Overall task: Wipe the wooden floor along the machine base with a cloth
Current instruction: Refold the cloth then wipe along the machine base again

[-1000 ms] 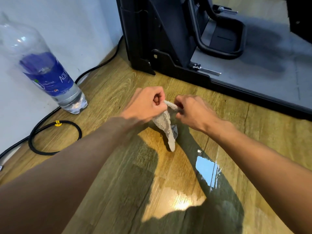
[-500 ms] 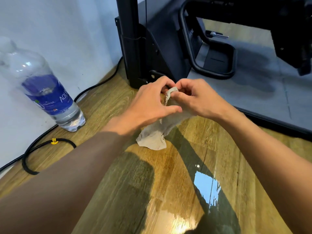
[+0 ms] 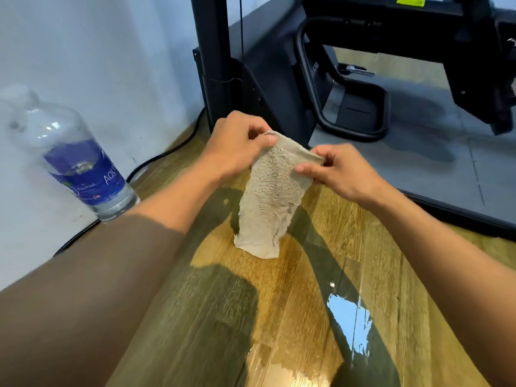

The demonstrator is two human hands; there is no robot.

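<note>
I am watching the glossy wooden floor (image 3: 377, 261) running between a white wall (image 3: 111, 51) and the black machine base (image 3: 279, 88), where my left hand (image 3: 234, 146) and right hand (image 3: 343, 171) are pinching the nubby beige cloth (image 3: 270, 196) by its top edge, spread flat over the boards.

Bare wooden floor (image 3: 307, 303) lies open on the near side of the cloth (image 3: 270, 196), which the left hand (image 3: 234, 146) and right hand (image 3: 343, 171) pinch up mid-floor. At left a water bottle (image 3: 83, 169) and black cable (image 3: 156, 160) crowd the strip by the wall (image 3: 111, 51) — ahead and right, the machine base (image 3: 460, 216) and its upright post (image 3: 215, 65) bar the way.
</note>
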